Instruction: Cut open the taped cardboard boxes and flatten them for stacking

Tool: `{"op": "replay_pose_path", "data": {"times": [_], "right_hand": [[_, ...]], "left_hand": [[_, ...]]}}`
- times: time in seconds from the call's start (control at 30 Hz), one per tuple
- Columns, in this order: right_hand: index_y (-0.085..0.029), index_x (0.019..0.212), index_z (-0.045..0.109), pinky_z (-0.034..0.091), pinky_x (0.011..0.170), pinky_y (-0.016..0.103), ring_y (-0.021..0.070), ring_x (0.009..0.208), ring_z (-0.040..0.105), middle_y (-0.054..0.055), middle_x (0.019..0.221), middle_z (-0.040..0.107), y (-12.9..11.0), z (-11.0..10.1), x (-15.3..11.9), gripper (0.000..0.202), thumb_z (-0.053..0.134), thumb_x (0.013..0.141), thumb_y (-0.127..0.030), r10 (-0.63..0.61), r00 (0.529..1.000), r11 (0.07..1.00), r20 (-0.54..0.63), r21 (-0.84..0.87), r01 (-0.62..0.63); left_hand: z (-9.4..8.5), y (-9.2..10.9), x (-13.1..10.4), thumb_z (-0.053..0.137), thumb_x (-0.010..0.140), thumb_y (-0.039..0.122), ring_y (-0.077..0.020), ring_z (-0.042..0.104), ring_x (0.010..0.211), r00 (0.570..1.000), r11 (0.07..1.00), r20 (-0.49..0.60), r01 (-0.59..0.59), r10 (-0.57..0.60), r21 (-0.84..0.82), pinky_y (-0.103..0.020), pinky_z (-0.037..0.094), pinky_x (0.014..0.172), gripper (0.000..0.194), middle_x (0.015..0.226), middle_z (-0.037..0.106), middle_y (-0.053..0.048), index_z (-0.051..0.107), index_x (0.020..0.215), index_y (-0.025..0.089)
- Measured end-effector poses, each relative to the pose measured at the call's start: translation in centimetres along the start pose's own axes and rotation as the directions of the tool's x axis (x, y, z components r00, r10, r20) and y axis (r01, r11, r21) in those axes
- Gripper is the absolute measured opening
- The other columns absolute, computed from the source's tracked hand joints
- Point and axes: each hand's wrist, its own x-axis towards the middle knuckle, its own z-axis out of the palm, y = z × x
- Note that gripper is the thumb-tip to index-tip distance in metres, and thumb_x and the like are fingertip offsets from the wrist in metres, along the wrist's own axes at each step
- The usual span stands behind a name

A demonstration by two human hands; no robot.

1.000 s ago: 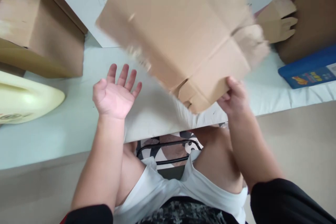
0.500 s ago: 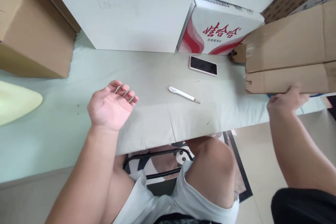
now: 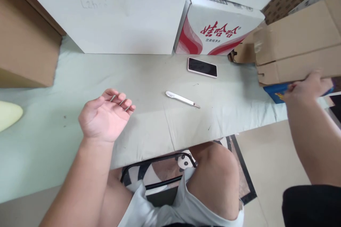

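My left hand (image 3: 105, 117) hovers palm up above the cloth, fingers loosely curled and apart, with nothing in it. At the right, my right hand (image 3: 310, 87) grips the lower edge of a brown cardboard box (image 3: 298, 39), thumb over the cardboard; its other fingers are partly hidden. Under that edge shows a blue box (image 3: 274, 94) with a yellow mark, mostly covered. A white utility knife (image 3: 181, 98) with a metal tip lies on the cloth between my hands. Just behind it rests a phone (image 3: 202, 67) with a dark screen and pale rim.
Along the back stand a large white box (image 3: 128, 17) and a white and red carton (image 3: 221, 25). Another cardboard box (image 3: 26, 39) is at the far left, above a pale yellow object (image 3: 9, 115). Green cloth (image 3: 144, 131) covers the table; my knees are under its front edge.
My right hand has moved right with the cardboard box, uncovering more of the blue box. My left hand keeps its shape. The whole view has shifted slightly.
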Motion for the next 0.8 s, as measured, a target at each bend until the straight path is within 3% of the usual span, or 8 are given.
{"op": "replay_pose_path", "data": {"times": [0.1, 0.23, 0.33, 0.37, 0.47, 0.57, 0.7, 0.8], "right_hand": [[-0.028, 0.084, 0.035, 0.030, 0.045, 0.026, 0.0017, 0.042, 0.028, -0.009, 0.067, 0.034, -2.7, 4.2, 1.2, 0.030, 0.023, 0.109, -0.015, 0.133, 0.990, 0.991, -0.047, 0.011, -0.133], [-0.021, 0.083, 0.047, 0.047, 0.056, 0.022, 0.0037, 0.057, 0.055, -0.004, 0.072, 0.049, -4.3, 7.9, 1.1, 0.030, 0.047, 0.099, 0.004, 0.281, 0.938, 0.960, 0.205, -0.060, -0.274], [-0.013, 0.098, 0.064, 0.058, 0.066, 0.023, 0.0106, 0.076, 0.067, 0.003, 0.089, 0.065, -3.4, 8.4, -0.6, 0.002, 0.065, 0.100, -0.014, 0.401, 0.842, 0.915, 0.362, -0.199, -0.350], [-0.013, 0.108, 0.066, 0.060, 0.069, 0.025, 0.0121, 0.082, 0.068, 0.004, 0.098, 0.068, -3.0, 8.2, -1.5, 0.012, 0.068, 0.101, -0.023, 0.421, 0.819, 0.905, 0.391, -0.244, -0.349], [-0.016, 0.121, 0.067, 0.063, 0.077, 0.031, 0.0150, 0.092, 0.070, 0.006, 0.113, 0.070, -2.5, 7.4, -4.1, 0.028, 0.069, 0.101, -0.035, 0.427, 0.765, 0.895, 0.482, -0.346, -0.282], [-0.014, 0.112, 0.069, 0.061, 0.072, 0.028, 0.0133, 0.084, 0.069, 0.005, 0.103, 0.071, -3.9, 6.9, -6.8, 0.022, 0.070, 0.100, -0.033, 0.359, 0.703, 0.918, 0.614, -0.368, -0.148], [-0.013, 0.091, 0.072, 0.053, 0.060, 0.028, 0.0135, 0.064, 0.066, 0.005, 0.079, 0.071, -8.7, 7.2, -11.6, 0.005, 0.071, 0.093, -0.018, 0.181, 0.577, 0.956, 0.796, -0.279, 0.085], [-0.016, 0.087, 0.076, 0.052, 0.063, 0.030, 0.0150, 0.063, 0.065, 0.003, 0.072, 0.071, -13.3, 8.4, -17.2, 0.003, 0.072, 0.086, -0.015, 0.038, 0.431, 0.946, 0.901, -0.171, 0.276]], "left_hand": [[0.0, -0.1, -0.1, 0.075, 0.053, 0.033, -0.0129, 0.054, 0.059, 1.000, 1.000, -0.005, 0.000, 0.001, 0.011, -0.029, 0.056, 0.056, 0.026, 0.068, 0.055, 0.000, 0.066, 0.074, 0.019], [0.1, 0.3, -0.2, 0.075, 0.051, 0.032, -0.0128, 0.054, 0.058, 0.999, 1.000, -0.033, -0.016, 0.017, 0.016, -0.028, 0.056, 0.054, 0.026, 0.068, 0.055, 0.000, 0.067, 0.071, 0.019], [0.1, 0.9, -0.1, 0.075, 0.050, 0.032, -0.0129, 0.053, 0.057, 0.998, 1.000, -0.053, -0.026, 0.026, 0.003, -0.028, 0.055, 0.052, 0.024, 0.066, 0.055, 0.000, 0.067, 0.069, 0.019], [0.1, 1.0, -0.1, 0.074, 0.050, 0.032, -0.0130, 0.053, 0.057, 0.998, 1.000, -0.051, -0.023, 0.023, -0.006, -0.028, 0.055, 0.052, 0.024, 0.066, 0.055, 0.000, 0.067, 0.069, 0.018], [0.1, 1.5, -0.1, 0.071, 0.054, 0.033, -0.0131, 0.052, 0.057, 0.999, 0.999, -0.035, -0.020, 0.019, -0.033, -0.029, 0.054, 0.052, 0.022, 0.067, 0.055, 0.000, 0.067, 0.070, 0.019], [0.0, 1.8, -0.3, 0.069, 0.057, 0.032, -0.0126, 0.052, 0.058, 0.999, 0.998, -0.021, -0.037, 0.036, -0.052, -0.028, 0.053, 0.054, 0.019, 0.068, 0.054, 0.000, 0.066, 0.071, 0.019], [-1.0, 2.3, -0.8, 0.073, 0.061, 0.033, -0.0128, 0.052, 0.060, 0.996, 0.993, 0.048, -0.066, 0.071, -0.098, -0.027, 0.053, 0.057, 0.017, 0.070, 0.055, -0.001, 0.067, 0.072, 0.022], [-2.3, 3.0, -1.0, 0.072, 0.063, 0.034, -0.0129, 0.054, 0.060, 0.988, 0.981, 0.085, -0.113, 0.127, -0.155, -0.026, 0.053, 0.058, 0.017, 0.070, 0.056, -0.001, 0.065, 0.072, 0.022]]}}
